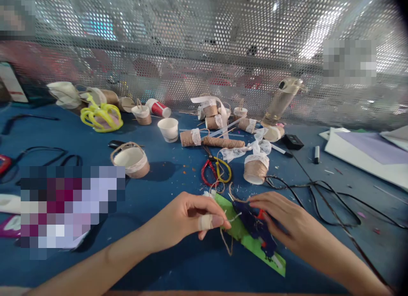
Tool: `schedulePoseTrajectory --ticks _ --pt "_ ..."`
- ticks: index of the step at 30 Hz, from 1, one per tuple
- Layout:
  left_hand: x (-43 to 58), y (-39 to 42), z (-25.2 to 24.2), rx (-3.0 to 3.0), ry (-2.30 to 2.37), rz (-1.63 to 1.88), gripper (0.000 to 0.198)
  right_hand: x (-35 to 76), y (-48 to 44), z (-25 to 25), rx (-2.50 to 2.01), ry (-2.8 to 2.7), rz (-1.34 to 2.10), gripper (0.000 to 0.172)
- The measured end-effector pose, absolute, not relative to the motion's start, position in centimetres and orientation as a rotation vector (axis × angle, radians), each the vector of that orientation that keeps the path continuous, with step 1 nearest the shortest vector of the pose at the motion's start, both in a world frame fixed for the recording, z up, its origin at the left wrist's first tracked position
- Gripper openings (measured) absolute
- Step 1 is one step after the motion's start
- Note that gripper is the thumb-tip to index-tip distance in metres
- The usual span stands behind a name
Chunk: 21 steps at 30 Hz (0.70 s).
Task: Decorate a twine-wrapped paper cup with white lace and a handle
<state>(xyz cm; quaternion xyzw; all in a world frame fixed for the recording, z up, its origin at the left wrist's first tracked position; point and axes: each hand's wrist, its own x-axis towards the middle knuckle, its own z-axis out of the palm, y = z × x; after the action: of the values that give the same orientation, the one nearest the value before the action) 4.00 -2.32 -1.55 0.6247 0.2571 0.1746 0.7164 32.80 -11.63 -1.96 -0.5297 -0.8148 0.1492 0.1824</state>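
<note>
My left hand, with a bandage round its thumb, is closed in a pinch on a thin piece of twine whose end hangs below the fingers. White glue-like strands show at its fingertips. My right hand lies with fingers outstretched along a dark blue hot glue gun with a red trigger; a curl of twine reaches its fingertips. Beneath the glue gun is a bright green strip, lying slantwise. Just beyond the hands rest scissors with one red and one yellow handle.
Twine-wrapped paper cups, one with a lace bow, one with a handle, stand beyond the hands. A twine roll lies behind the scissors. Black cable runs at right. A perforated metal screen closes the back.
</note>
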Motion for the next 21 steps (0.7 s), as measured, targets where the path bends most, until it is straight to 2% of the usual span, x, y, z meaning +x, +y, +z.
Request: schedulePoseTrajectory --ticks 4,9,11,16,21 --pt "4.1 -2.4 -1.5 1.491 0.615 0.316 0.021 34.2 -12.9 -3.0 -1.672 -2.452 0.340 0.060" --pt "4.4 -2.5 -1.2 1.516 0.641 0.291 0.022 34.6 -13.5 -2.6 -1.667 -2.535 0.376 0.077" --pt "4.4 -2.5 -1.1 1.517 0.645 0.286 0.022 34.4 -13.4 -2.3 -1.657 -2.554 0.396 0.075" --pt "4.4 -2.5 -0.9 1.509 0.653 0.288 0.022 34.0 -13.1 -1.9 -1.698 -2.505 0.449 0.058" --pt "4.4 -2.5 -0.9 1.518 0.665 0.294 0.021 35.1 -13.3 -1.8 -1.686 -2.403 0.460 0.060"
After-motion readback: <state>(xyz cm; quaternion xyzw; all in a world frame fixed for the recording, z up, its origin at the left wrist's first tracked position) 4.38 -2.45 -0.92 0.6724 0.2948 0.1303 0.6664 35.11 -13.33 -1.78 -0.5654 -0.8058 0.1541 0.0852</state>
